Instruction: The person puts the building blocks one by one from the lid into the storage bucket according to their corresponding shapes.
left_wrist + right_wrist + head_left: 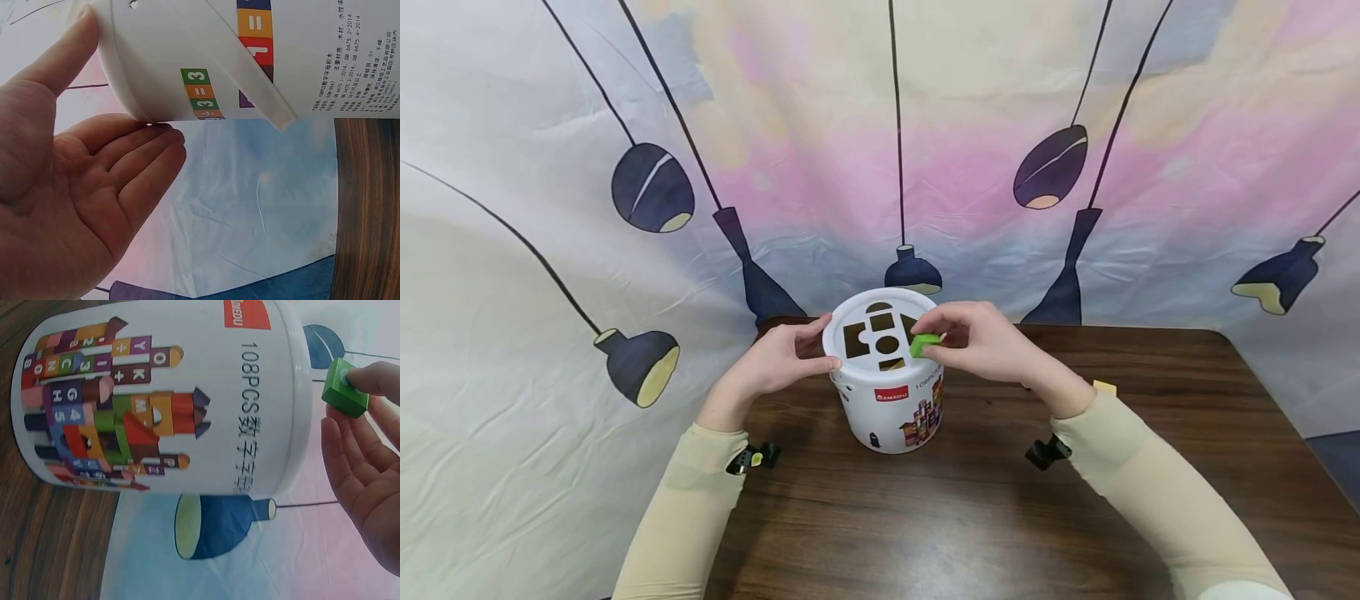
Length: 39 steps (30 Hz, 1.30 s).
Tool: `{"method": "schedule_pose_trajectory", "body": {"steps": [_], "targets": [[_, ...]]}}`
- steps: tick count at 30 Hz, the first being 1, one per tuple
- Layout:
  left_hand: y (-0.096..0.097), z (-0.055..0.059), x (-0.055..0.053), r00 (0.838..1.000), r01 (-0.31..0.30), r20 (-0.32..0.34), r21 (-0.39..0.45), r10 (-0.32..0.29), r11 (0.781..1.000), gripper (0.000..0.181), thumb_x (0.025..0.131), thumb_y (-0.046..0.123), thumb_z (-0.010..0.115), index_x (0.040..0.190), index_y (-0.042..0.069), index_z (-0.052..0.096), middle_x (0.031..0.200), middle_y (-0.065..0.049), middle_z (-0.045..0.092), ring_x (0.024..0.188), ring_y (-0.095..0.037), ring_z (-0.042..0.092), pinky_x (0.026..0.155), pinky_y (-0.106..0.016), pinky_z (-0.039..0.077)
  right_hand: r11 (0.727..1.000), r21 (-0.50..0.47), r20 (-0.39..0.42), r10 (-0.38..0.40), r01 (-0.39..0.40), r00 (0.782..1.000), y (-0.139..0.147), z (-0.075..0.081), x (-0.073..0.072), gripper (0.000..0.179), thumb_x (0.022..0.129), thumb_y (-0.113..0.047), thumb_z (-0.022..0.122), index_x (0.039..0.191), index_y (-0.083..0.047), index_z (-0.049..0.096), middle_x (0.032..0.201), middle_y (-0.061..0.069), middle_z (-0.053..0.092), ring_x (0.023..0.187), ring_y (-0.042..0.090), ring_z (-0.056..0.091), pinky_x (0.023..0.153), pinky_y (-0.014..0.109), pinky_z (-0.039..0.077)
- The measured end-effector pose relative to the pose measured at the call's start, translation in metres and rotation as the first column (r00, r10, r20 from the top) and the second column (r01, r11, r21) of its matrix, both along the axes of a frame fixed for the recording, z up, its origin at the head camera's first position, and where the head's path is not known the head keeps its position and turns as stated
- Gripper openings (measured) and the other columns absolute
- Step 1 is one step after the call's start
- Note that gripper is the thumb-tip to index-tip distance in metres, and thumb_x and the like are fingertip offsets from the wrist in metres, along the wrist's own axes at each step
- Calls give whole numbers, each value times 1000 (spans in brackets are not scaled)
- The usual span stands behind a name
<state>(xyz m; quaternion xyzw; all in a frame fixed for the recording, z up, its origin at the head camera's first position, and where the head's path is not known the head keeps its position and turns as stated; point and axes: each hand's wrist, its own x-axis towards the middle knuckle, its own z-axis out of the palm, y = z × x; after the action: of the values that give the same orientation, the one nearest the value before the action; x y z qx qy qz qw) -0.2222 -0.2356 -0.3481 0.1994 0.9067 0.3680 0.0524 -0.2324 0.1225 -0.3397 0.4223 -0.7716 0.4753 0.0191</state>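
A white bucket (865, 417) printed with toy blocks stands upright on the table. Its white lid (841, 364) has several cut-out holes of different shapes. My left hand (772, 360) rests against the lid's left rim, thumb at the front and fingers at the side; in the left wrist view its fingers look fairly straight. Between thumb and fingers, my right hand (988, 343) pinches a green block (345, 389) just over the right part of the lid. In the right wrist view the block is apart from the bucket's rim.
The brown wooden table (970, 500) reaches back to a fabric backdrop (820, 150) painted with hanging lamps. A small yellow piece (1105, 388) lies behind the right wrist. A white handle (250, 69) hangs along the bucket's side.
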Motion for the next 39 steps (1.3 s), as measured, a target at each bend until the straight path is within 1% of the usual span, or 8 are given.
{"method": "schedule_pose_trajectory", "body": {"steps": [5,10,15,17,20,25,32,39], "targets": [[-1,0,0,1000,4,0,-4,-4,1000,89,95,36,85,165,8,38,163,-15,47,142,-27,55,112,-47,49,1000,-4,-29,13,-13,999,-13,-2,-2,25,95,-4,80,120,-7,78,108,-1,77,95,14,74,78,36,64],[-1,1,1,1000,-2,-2,-9,2,1000,90,94,36,86,165,8,38,162,-15,47,141,-28,56,111,-48,50,1000,9,-38,18,-17,999,-27,-1,-1,26,95,-5,80,120,-8,79,110,-2,78,100,14,74,83,32,64],[-1,1,0,1000,0,2,-14,0,1000,90,95,36,85,165,7,37,162,-16,46,141,-29,55,112,-49,49,997,69,-31,28,-26,999,-38,-2,1,26,95,-5,80,121,-6,78,111,-3,78,102,12,74,85,31,63],[0,1,-1,1000,3,2,-15,-3,1000,89,95,36,85,165,7,38,162,-16,46,141,-29,56,112,-48,49,995,101,-28,26,-23,999,-40,-2,1,26,96,-5,79,121,-7,78,113,-4,78,101,11,73,85,30,62],[0,1,0,1000,2,1,-12,-2,1000,89,95,35,85,165,7,38,162,-15,47,141,-28,56,112,-48,49,990,139,-28,33,-29,999,-42,-2,2,26,96,-6,78,122,-8,79,116,-3,77,99,9,73,86,28,62],[0,1,0,1000,4,-3,-12,-4,1000,89,95,35,86,165,7,39,162,-15,47,140,-28,57,112,-48,50,985,165,-30,48,-42,998,-42,0,3,25,98,-7,76,123,-7,79,120,-1,76,97,9,74,86,28,61],[0,1,0,1000,3,0,-14,-3,1000,89,95,36,86,165,7,39,162,-15,47,142,-28,55,113,-49,49,978,206,-43,33,-23,999,-42,0,2,25,98,-8,76,123,-8,79,119,-3,76,97,8,73,87,27,61],[0,0,0,1000,2,-5,-15,-2,1000,89,95,36,85,165,7,39,163,-15,46,143,-28,54,113,-49,48,977,211,-57,35,-22,998,-42,-1,1,24,99,-8,76,123,-9,79,119,-3,77,99,8,73,87,27,61]]}}
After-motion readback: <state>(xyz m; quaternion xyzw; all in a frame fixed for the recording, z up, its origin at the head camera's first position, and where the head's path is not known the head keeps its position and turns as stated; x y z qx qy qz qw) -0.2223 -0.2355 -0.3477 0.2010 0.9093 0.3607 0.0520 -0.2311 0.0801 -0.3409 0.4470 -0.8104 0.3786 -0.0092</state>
